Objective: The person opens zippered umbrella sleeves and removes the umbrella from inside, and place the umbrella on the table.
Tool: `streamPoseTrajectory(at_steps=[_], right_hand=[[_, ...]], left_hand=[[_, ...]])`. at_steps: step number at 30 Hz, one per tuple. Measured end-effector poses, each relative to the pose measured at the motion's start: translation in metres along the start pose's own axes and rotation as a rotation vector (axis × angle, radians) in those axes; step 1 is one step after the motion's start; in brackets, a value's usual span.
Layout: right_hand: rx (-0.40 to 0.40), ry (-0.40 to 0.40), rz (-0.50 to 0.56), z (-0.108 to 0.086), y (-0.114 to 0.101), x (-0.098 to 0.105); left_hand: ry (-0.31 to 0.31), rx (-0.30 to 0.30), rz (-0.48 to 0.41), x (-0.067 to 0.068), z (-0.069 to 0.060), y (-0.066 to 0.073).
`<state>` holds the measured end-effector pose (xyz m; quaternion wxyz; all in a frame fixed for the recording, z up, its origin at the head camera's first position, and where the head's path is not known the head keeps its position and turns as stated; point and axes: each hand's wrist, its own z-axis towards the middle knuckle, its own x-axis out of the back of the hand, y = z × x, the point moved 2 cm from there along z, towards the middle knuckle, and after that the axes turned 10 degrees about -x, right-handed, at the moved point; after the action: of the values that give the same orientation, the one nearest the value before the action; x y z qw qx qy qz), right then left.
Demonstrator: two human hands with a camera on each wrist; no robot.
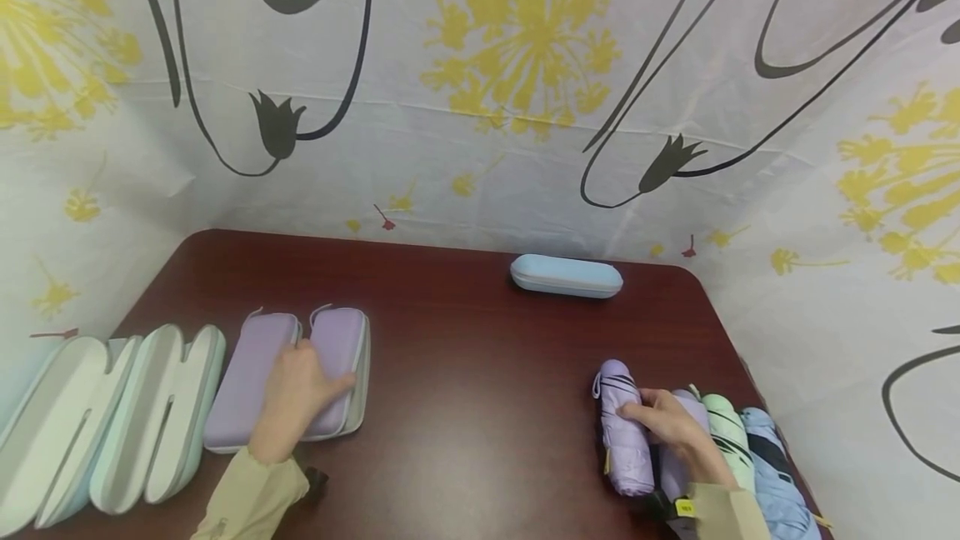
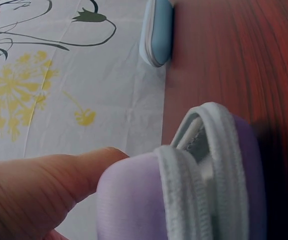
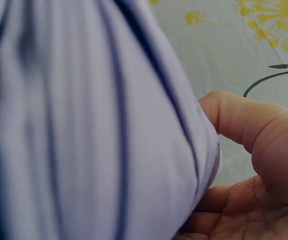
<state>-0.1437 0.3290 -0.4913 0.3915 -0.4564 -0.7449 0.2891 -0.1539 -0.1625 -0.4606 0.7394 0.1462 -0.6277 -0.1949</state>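
Observation:
My left hand [image 1: 300,390] grips a purple zip case [image 1: 337,348], its thumb across the top and its other fingers in the gap beside a second purple case [image 1: 251,377]. In the left wrist view, the held case [image 2: 134,200] stands ajar along its pale zip edge. At the right side of the table, my right hand [image 1: 675,423] holds a folded purple umbrella [image 1: 627,440], the thumb on its upper side. That umbrella [image 3: 99,130] fills much of the right wrist view. A second purple umbrella [image 1: 693,411] lies just right of it, partly hidden by the hand.
Right of the hand lie a green folded umbrella [image 1: 726,432] and a blue one [image 1: 776,473]. Pale blue cases [image 1: 157,419] lie spread open at the left. A closed light blue case [image 1: 566,275] is near the back edge of the dark red table [image 1: 465,407]. Patterned cloth [image 1: 465,148] hangs behind.

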Motion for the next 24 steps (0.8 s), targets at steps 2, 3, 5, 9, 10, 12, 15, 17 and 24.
streamPoseTrajectory(at_steps=[2, 3, 5, 9, 10, 12, 15, 17, 24], right_hand=[[-0.020, 0.044, -0.025, -0.001, 0.001, 0.002], [-0.032, 0.063, -0.036, -0.002, 0.002, 0.003], [-0.053, 0.101, -0.062, -0.003, 0.003, 0.004], [-0.083, 0.142, -0.094, -0.004, 0.003, 0.004], [-0.088, 0.156, -0.106, -0.004, 0.002, 0.003], [-0.097, 0.182, -0.132, -0.005, 0.001, 0.001], [-0.099, 0.234, -0.201, -0.006, -0.003, -0.001], [-0.083, 0.282, -0.291, -0.007, -0.006, -0.002], [0.002, 0.411, -0.524, -0.013, -0.019, -0.009]], left_hand=[[0.003, 0.010, 0.003, 0.000, 0.000, -0.001], [0.004, 0.013, 0.005, -0.001, 0.000, 0.000], [0.007, 0.014, 0.012, -0.001, 0.000, 0.000], [0.014, 0.008, 0.030, -0.003, -0.001, 0.001], [0.016, 0.005, 0.035, -0.003, -0.001, 0.001], [0.019, 0.003, 0.042, -0.004, -0.002, 0.001], [0.014, 0.016, 0.046, -0.006, -0.002, 0.001], [0.013, 0.028, 0.047, -0.008, -0.003, 0.001], [0.034, 0.042, 0.034, -0.010, -0.004, 0.004]])
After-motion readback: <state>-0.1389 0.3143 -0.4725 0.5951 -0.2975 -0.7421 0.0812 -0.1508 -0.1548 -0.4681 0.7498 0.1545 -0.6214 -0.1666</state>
